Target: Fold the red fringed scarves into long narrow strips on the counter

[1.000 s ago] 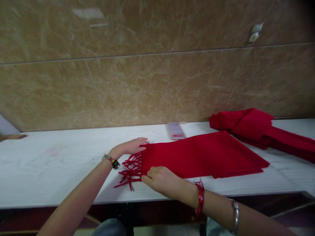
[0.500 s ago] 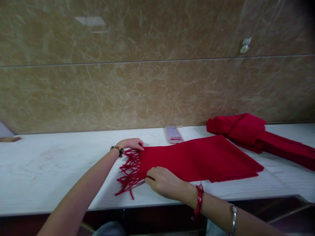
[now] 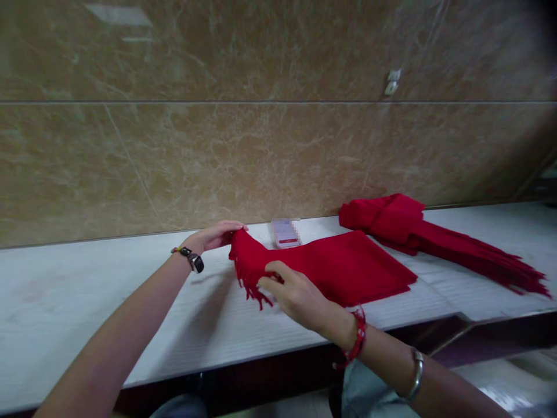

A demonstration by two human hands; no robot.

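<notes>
A red scarf (image 3: pixel 343 261) with a fringed end lies folded flat on the white table. Its left end is lifted off the surface, and the fringe hangs down. My left hand (image 3: pixel 221 234) pinches the far corner of that raised end, fingers closed on the cloth. At the near edge of the same end, my right hand (image 3: pixel 296 293) is curled with thumb and fingers together, gripping the scarf beside the fringe. The right part of the scarf rests in layers on the table.
Behind the scarf a phone (image 3: pixel 286 233) lies near the wall. A second red fringed cloth (image 3: pixel 387 220), folded and bunched, stretches to the right. The white table (image 3: pixel 108 290) meets a brown marble-patterned wall (image 3: pixel 243 157) at the back; its front edge runs close to my body.
Both hands have raised the fringed end of the scarf, which lay flat before. The fringe now dangles. The camera view has shifted a little to the right.
</notes>
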